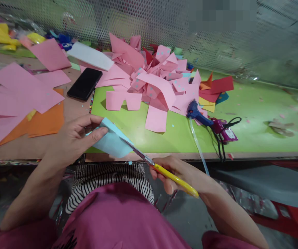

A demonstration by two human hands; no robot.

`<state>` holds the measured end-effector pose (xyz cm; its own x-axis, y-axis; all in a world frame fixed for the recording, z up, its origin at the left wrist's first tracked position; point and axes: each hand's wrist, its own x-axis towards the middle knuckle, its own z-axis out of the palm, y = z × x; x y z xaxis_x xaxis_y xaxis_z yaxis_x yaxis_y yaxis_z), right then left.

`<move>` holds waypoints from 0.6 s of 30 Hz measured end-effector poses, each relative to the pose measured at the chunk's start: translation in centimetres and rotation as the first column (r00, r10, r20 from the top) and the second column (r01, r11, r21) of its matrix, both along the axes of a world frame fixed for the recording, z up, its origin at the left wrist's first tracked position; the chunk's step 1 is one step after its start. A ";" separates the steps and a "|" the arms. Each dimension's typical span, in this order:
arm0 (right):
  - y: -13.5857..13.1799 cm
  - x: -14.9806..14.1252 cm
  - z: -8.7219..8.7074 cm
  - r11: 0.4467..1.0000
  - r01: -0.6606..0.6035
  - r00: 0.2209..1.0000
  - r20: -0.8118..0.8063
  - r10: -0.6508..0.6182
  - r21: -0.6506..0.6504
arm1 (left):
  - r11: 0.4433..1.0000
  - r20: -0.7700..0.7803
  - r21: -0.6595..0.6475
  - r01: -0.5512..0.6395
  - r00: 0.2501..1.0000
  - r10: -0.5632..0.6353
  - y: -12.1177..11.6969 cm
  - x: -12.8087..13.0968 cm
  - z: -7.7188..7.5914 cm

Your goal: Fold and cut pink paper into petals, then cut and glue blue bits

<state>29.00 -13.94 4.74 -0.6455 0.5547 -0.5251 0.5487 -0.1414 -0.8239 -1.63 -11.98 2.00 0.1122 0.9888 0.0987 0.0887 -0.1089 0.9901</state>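
A folded piece of light blue paper [115, 143] is pinched between the thumb and fingers of my left hand [82, 135], just over the table's front edge. My right hand [171, 171] is closed around a pair of yellow-handled scissors [176, 178]. Their metal blades point up and left and lie against the blue paper's right part; whether they are cutting through it I cannot tell. Just beyond the blue paper lies a pink paper cutout [124, 101] with a notch in its lower edge.
Behind is a heap of pink paper pieces [161, 83]. A blue glue gun [197, 114] with a clear stick lies to the right, its black cord by a purple packet [224, 131]. To the left are a black phone [84, 84], orange paper [47, 119] and large pink sheets [26, 86].
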 end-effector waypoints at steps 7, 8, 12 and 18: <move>0.5 0.1 -0.3 0.993 -0.101 0.990 -0.088 0.106 0.058 | 0.998 -0.062 -0.052 0.021 0.998 -0.024 -0.4 0.2 0.0; 0.5 0.0 -0.3 0.993 -0.096 0.991 -0.091 0.102 0.068 | 0.998 -0.074 -0.053 0.023 0.997 -0.027 -0.5 0.2 0.1; 0.2 -0.3 0.0 0.993 -0.101 0.989 -0.102 0.108 0.067 | 0.996 -0.092 -0.094 0.003 0.996 -0.012 -0.8 0.3 0.6; -0.3 -0.7 0.5 0.995 -0.061 0.992 -0.107 0.069 0.077 | 0.997 -0.143 -0.068 -0.025 0.990 0.015 -0.8 0.1 0.1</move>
